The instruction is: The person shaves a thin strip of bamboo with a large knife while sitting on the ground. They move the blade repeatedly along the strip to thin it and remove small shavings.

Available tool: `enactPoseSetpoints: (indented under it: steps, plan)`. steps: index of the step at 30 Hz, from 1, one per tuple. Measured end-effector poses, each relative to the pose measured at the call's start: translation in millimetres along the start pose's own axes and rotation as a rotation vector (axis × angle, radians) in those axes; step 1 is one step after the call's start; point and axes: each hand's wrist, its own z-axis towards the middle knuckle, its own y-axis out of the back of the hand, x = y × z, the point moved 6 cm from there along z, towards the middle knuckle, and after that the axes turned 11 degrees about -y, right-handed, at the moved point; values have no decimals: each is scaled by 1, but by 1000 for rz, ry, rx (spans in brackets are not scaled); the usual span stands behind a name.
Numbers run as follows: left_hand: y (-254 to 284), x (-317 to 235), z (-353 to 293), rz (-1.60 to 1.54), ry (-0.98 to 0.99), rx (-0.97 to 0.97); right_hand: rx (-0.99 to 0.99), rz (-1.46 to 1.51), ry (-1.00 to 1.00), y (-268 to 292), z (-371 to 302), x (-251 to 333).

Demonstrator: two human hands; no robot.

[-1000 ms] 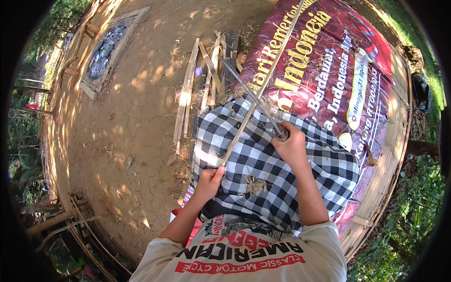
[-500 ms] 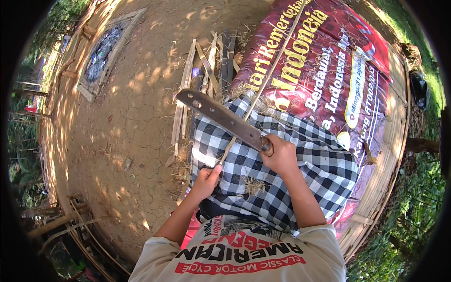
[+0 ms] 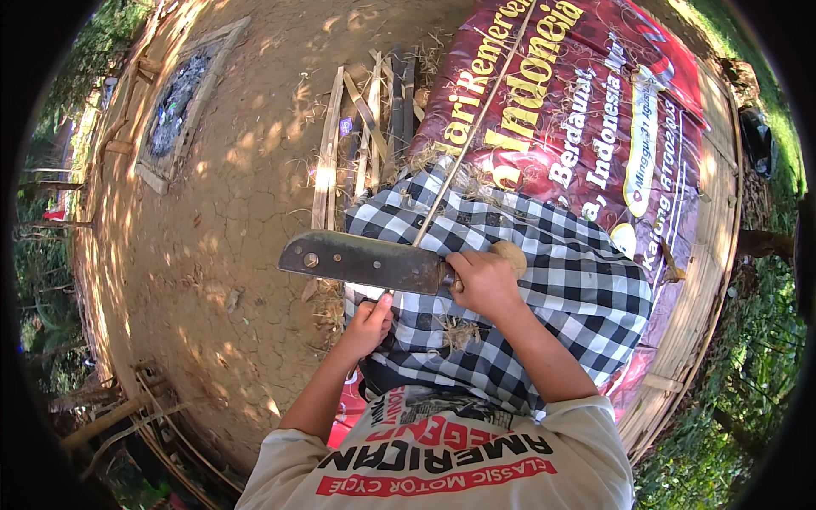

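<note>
My right hand (image 3: 486, 285) is closed round the wooden handle of a machete (image 3: 365, 262). Its broad dark blade, with several round holes, points left and lies across a long thin bamboo strip (image 3: 463, 151). My left hand (image 3: 369, 325) grips the near end of that strip just below the blade. From there the strip runs up and to the right, over the checked cloth and beyond. A black-and-white checked cloth (image 3: 569, 297) covers my lap, with a tuft of fine shavings (image 3: 459, 333) on it. The blade hides the strip where they cross.
A dark red printed banner (image 3: 544, 110) strewn with curly shavings lies ahead right, over a bamboo platform (image 3: 701, 280). Left of it, split wooden slats (image 3: 330, 161) rest on cracked bare soil (image 3: 246, 212). A framed ash pit (image 3: 183, 102) is at far left.
The machete has come down and toward me along the strip, its blade turning from slanted to nearly level. My right hand has shifted slightly left; my left hand keeps its hold.
</note>
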Motion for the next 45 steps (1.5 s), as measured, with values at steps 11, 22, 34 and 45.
enactPoseSetpoints:
  steps: [11, 22, 34, 45]
  plan:
    - [2, -1, 1, -92, 106, 77, -75, -121, -68, 0, 8, -9]
    - [-2, -1, 1, -52, 83, 50, 41, -124, -118, -8, -1, 12]
    - [1, -6, -4, -29, 113, 61, -81, -260, -61, 1, 16, -18]
    - [0, 3, 2, -31, 149, 73, -98, -278, -508, 41, 30, -106]
